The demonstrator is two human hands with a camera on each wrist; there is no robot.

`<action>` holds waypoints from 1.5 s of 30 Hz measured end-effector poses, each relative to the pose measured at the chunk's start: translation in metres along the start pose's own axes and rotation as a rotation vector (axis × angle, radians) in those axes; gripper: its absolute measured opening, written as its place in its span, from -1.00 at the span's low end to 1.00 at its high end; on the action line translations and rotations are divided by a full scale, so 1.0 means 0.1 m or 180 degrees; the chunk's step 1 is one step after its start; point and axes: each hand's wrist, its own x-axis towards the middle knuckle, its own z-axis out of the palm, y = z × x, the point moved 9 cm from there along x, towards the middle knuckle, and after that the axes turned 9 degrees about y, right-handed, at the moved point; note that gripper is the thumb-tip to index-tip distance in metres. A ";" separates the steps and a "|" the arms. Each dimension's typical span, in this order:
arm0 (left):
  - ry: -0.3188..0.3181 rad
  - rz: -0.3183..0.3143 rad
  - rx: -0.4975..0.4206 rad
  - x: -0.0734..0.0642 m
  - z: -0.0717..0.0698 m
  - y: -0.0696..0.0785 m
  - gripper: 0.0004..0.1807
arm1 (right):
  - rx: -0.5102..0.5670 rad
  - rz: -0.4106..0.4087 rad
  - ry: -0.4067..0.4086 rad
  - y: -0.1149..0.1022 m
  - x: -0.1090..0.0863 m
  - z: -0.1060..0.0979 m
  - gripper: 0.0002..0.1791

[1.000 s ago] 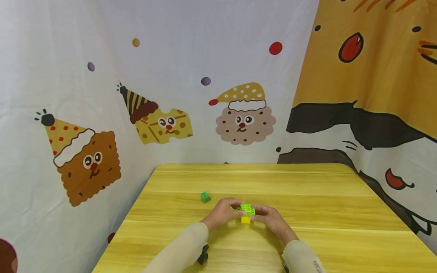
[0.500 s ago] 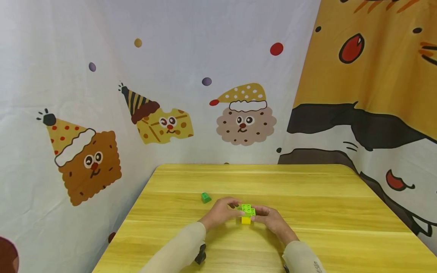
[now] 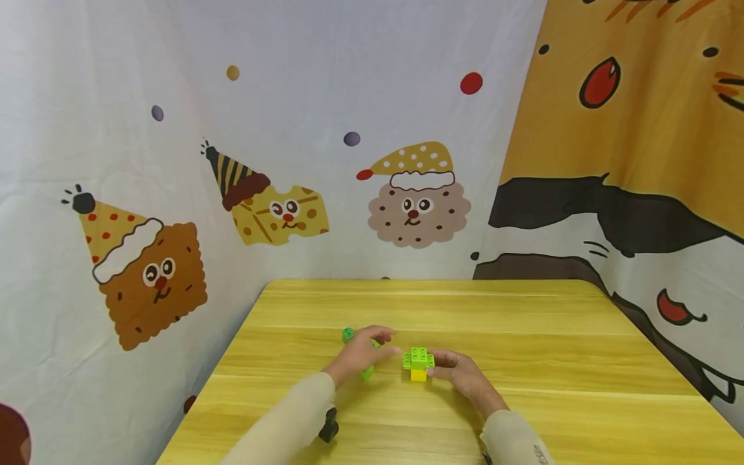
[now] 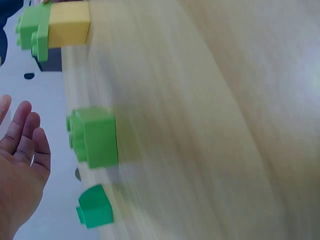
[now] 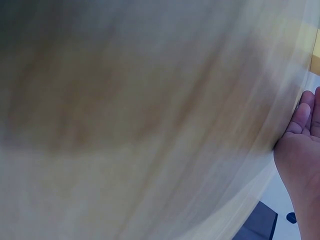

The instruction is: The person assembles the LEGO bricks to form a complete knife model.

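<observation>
A small stack of toy building bricks stands on the table, light green bricks (image 3: 419, 357) on top of a yellow brick (image 3: 418, 374). My right hand (image 3: 467, 380) pinches the stack's right side between thumb and fingers; in the right wrist view only a sliver of the yellow brick (image 5: 316, 55) shows. To the left, my left hand (image 3: 357, 354) hovers with loosely bent fingers and holds nothing. Partly hidden beneath it is another light green brick (image 3: 367, 372), seen whole in the left wrist view as a light green block (image 4: 101, 138).
A darker green sloped brick (image 3: 348, 334) lies beyond my left hand, partly covered by it. The wooden table (image 3: 523, 323) reaches back to a cloth backdrop (image 3: 325, 77) printed with cartoon figures.
My left hand has left the stack and moved left, over the loose light green brick. The right hand stays at the stack, which keeps its place.
</observation>
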 end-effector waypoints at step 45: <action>-0.0460 -0.0273 0.0126 -0.27 -0.44 -0.62 -0.44 | -0.0002 0.0035 -0.0032 0.01 -0.01 0.00 -0.44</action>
